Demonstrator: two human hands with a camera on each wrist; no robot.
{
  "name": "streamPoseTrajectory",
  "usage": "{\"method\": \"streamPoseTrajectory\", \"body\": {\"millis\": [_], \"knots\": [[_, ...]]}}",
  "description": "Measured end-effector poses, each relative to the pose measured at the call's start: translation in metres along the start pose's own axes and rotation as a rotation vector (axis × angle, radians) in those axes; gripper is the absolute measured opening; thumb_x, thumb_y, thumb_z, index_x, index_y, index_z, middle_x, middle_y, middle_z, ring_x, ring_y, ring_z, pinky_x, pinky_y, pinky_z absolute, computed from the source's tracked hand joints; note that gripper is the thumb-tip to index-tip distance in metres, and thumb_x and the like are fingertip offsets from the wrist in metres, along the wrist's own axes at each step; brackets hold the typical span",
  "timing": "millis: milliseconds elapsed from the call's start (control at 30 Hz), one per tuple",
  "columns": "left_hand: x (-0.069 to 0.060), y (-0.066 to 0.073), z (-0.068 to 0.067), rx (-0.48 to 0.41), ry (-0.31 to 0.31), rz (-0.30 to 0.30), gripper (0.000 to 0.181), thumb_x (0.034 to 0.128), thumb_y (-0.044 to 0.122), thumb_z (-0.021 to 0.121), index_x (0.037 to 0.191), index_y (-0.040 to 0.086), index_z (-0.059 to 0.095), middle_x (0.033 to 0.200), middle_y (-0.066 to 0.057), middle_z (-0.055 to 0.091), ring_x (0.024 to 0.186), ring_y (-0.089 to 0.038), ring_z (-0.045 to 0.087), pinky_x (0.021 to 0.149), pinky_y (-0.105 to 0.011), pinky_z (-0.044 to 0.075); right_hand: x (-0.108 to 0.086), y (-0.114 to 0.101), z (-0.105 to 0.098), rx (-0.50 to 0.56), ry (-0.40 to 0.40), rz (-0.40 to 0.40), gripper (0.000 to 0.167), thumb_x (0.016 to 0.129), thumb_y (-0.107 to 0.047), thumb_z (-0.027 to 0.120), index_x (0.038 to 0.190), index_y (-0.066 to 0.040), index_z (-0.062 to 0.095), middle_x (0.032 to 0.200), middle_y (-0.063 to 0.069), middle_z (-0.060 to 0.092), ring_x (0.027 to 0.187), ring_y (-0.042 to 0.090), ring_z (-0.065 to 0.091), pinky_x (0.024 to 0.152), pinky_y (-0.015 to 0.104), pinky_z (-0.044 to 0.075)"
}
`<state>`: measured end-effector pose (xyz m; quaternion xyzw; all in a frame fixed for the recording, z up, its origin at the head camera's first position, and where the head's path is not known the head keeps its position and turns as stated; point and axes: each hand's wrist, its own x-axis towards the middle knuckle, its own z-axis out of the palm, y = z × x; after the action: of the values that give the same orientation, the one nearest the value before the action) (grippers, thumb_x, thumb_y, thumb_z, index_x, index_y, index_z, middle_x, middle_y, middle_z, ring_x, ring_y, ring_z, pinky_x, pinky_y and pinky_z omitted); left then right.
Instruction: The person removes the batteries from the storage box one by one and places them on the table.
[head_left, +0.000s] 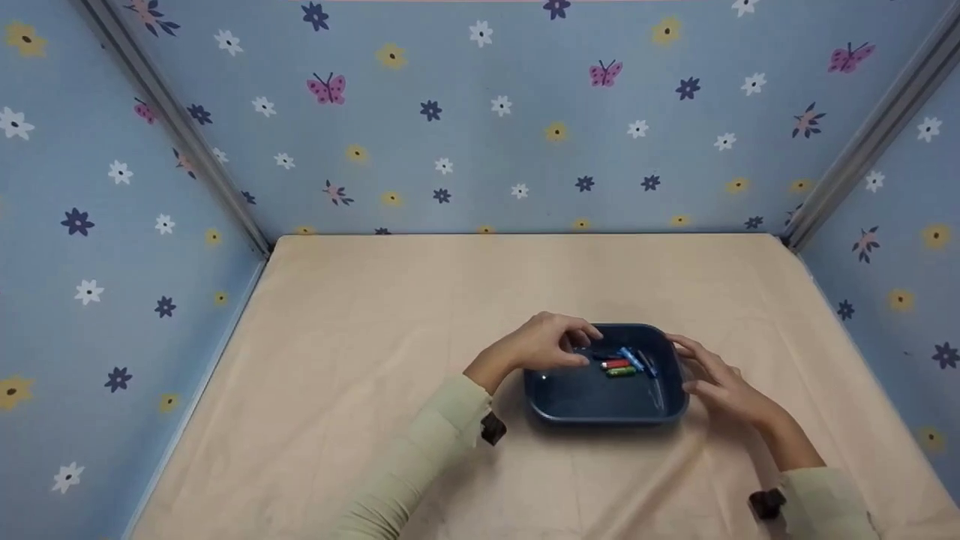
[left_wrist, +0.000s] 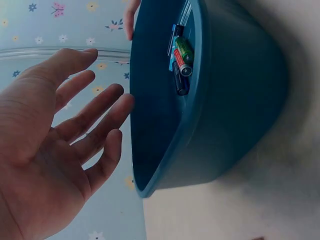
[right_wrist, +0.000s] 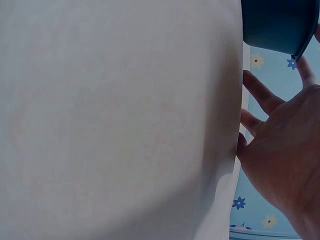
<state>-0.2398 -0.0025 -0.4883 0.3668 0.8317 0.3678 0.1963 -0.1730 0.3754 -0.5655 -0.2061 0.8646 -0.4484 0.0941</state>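
Note:
A dark blue rectangular bin (head_left: 607, 418) stands on the cloth. Inside it, toward the right, lie several batteries: a red one (head_left: 615, 364), a green one (head_left: 621, 371), and blue and dark ones beside them. My left hand (head_left: 544, 343) hovers over the bin's left back part, fingers loosely bent and holding nothing; the left wrist view shows the hand (left_wrist: 65, 135) with spread fingers beside the bin (left_wrist: 225, 100). At the bin's right side, my right hand (head_left: 724, 382) has its fingers extended against the rim; in the right wrist view the hand (right_wrist: 285, 145) is partly cut off.
A beige cloth (head_left: 375, 315) with a few creases covers the table. Blue panels with flowers and butterflies (head_left: 480, 150) rise at the back and both sides, with grey posts (head_left: 180, 120) at the corners.

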Motion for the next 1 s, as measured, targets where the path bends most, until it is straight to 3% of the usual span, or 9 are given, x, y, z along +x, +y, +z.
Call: {"method": "streamPoseTrajectory", "body": {"millis": [133, 233, 367, 567, 633, 700, 867, 933, 1000], "knots": [[0.009, -0.002, 0.002, -0.022, -0.034, -0.002, 0.050, 0.1052, 0.015, 0.079, 0.153, 0.008, 0.069, 0.148, -0.018, 0.075, 0.135, -0.038, 0.074, 0.115, -0.045, 0.060, 0.001, 0.000, -0.002, 0.029, 0.009, 0.002, 0.077, 0.104, 0.001, 0.060, 0.175, -0.018, 0.037, 0.172, 0.028, 0.049, 0.143, -0.025, 0.040, 0.122, 0.088, 0.012], [0.016, -0.006, 0.005, -0.042, -0.060, -0.004, 0.052, 0.1048, 0.013, 0.080, 0.155, 0.008, 0.068, 0.152, -0.019, 0.073, 0.136, -0.038, 0.074, 0.116, -0.044, 0.060, 0.000, 0.000, -0.003, 0.046, 0.021, 0.001, 0.078, 0.102, 0.002, 0.061, 0.175, -0.017, 0.039, 0.172, 0.031, 0.049, 0.143, -0.025, 0.039, 0.117, 0.090, 0.002], [0.024, -0.013, 0.008, -0.071, -0.084, -0.006, 0.054, 0.1049, 0.013, 0.079, 0.157, 0.008, 0.066, 0.156, -0.018, 0.071, 0.140, -0.037, 0.072, 0.118, -0.045, 0.059, -0.002, -0.001, -0.003, 0.035, 0.023, 0.033, 0.079, 0.101, 0.001, 0.062, 0.175, -0.019, 0.039, 0.172, 0.029, 0.050, 0.148, -0.016, 0.042, 0.118, 0.089, 0.004], [0.032, -0.020, 0.011, -0.097, -0.110, -0.024, 0.056, 0.1045, 0.012, 0.080, 0.159, 0.009, 0.065, 0.159, -0.018, 0.069, 0.148, -0.034, 0.067, 0.122, -0.048, 0.055, -0.003, -0.001, -0.003, 0.014, 0.018, 0.077, 0.079, 0.102, -0.004, 0.062, 0.175, -0.023, 0.038, 0.173, 0.027, 0.050, 0.161, 0.016, 0.044, 0.115, 0.082, 0.009], [0.034, -0.022, 0.011, -0.099, -0.129, -0.037, 0.058, 0.1049, 0.012, 0.079, 0.160, 0.009, 0.063, 0.161, -0.017, 0.067, 0.153, -0.033, 0.063, 0.125, -0.049, 0.053, -0.002, 0.000, -0.002, 0.025, 0.016, 0.066, 0.078, 0.103, -0.004, 0.061, 0.175, -0.022, 0.037, 0.173, 0.028, 0.049, 0.158, 0.005, 0.043, 0.114, 0.081, 0.009], [0.036, -0.023, 0.012, -0.102, -0.149, -0.057, 0.059, 0.1055, 0.013, 0.079, 0.162, 0.011, 0.062, 0.164, -0.016, 0.066, 0.157, -0.032, 0.060, 0.129, -0.049, 0.049, -0.002, 0.001, -0.002, 0.035, 0.005, 0.044, 0.078, 0.104, -0.002, 0.060, 0.176, -0.020, 0.036, 0.174, 0.029, 0.047, 0.154, -0.009, 0.042, 0.127, 0.064, 0.013], [0.039, -0.026, 0.016, -0.112, -0.182, -0.094, 0.060, 0.1063, 0.014, 0.078, 0.164, 0.013, 0.060, 0.167, -0.012, 0.064, 0.161, -0.031, 0.055, 0.134, -0.048, 0.043, -0.002, 0.000, 0.000, 0.037, -0.013, 0.014, 0.079, 0.105, 0.003, 0.058, 0.177, -0.016, 0.033, 0.174, 0.030, 0.046, 0.144, -0.025, 0.039, 0.132, 0.064, 0.020], [0.041, -0.027, 0.017, -0.113, -0.191, -0.098, 0.060, 0.1067, 0.015, 0.077, 0.164, 0.013, 0.060, 0.167, -0.012, 0.064, 0.161, -0.030, 0.055, 0.134, -0.047, 0.043, -0.001, 0.000, 0.000, 0.029, -0.008, 0.021, 0.079, 0.104, 0.002, 0.058, 0.177, -0.017, 0.034, 0.173, 0.031, 0.046, 0.143, -0.025, 0.039, 0.122, 0.084, 0.013], [0.042, -0.028, 0.018, -0.110, -0.195, -0.099, 0.060, 0.1073, 0.016, 0.077, 0.165, 0.013, 0.059, 0.167, -0.013, 0.064, 0.161, -0.030, 0.055, 0.134, -0.047, 0.043, -0.001, -0.001, 0.000, 0.024, -0.001, 0.030, 0.078, 0.105, 0.001, 0.059, 0.177, -0.018, 0.035, 0.173, 0.030, 0.048, 0.141, -0.026, 0.038, 0.119, 0.084, 0.011]]}}
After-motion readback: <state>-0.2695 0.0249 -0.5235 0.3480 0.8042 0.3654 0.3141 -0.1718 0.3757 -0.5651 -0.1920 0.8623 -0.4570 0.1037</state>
